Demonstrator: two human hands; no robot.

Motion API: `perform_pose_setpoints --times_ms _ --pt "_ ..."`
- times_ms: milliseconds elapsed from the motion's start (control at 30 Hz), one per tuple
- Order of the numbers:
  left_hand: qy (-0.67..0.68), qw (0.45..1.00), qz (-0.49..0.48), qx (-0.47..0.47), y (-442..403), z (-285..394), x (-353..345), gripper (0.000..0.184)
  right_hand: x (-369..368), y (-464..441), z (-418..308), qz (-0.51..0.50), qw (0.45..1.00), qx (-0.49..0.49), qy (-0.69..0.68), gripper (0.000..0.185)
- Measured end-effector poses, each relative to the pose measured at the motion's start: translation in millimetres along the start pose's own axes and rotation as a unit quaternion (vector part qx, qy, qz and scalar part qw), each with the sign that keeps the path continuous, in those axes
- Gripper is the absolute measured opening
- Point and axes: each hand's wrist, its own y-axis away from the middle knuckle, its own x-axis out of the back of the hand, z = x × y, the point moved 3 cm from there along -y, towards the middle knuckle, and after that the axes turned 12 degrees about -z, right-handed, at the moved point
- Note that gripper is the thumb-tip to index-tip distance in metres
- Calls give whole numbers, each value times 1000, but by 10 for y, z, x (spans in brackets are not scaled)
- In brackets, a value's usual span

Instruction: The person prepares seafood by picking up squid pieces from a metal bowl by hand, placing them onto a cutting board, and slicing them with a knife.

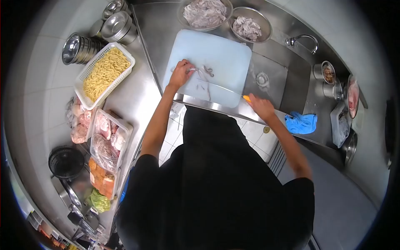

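Note:
On the light blue cutting board [221,50], my left hand [182,73] presses its closed fingers on a piece of squid [193,69]. My right hand [261,106] is wrapped round the orange handle of a knife [225,88]. The blade reaches left across the board, its tip close to the squid strips by my left fingers. A small dark curled piece [209,73] and several thin scraps lie beside it. Beyond the board stand a large bowl of squid [180,16] and a smaller metal bowl [268,36] with more pale pieces.
A sink with a faucet [310,39] is at the right, with a blue cloth [301,123] on its near edge. To the left stand a white basket of noodles [79,89], a tub of raw meat [128,133] and stacked metal bowls [81,48].

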Motion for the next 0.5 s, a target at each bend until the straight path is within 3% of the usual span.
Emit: perform_pose_setpoints --times_ms 167,267,367,500 --pt "86 996 17 13 -1 -89 108 24 56 -98 9 -47 998 -5 -27 40" --pt "59 979 195 21 233 160 128 25 -177 -22 21 -22 995 -11 -93 42" --pt "73 964 233 109 505 215 -131 27 -294 -196 -241 -17 990 -20 -135 45" --pt "85 979 136 123 755 713 -470 27 149 -199 -667 -45 991 -42 -122 46"
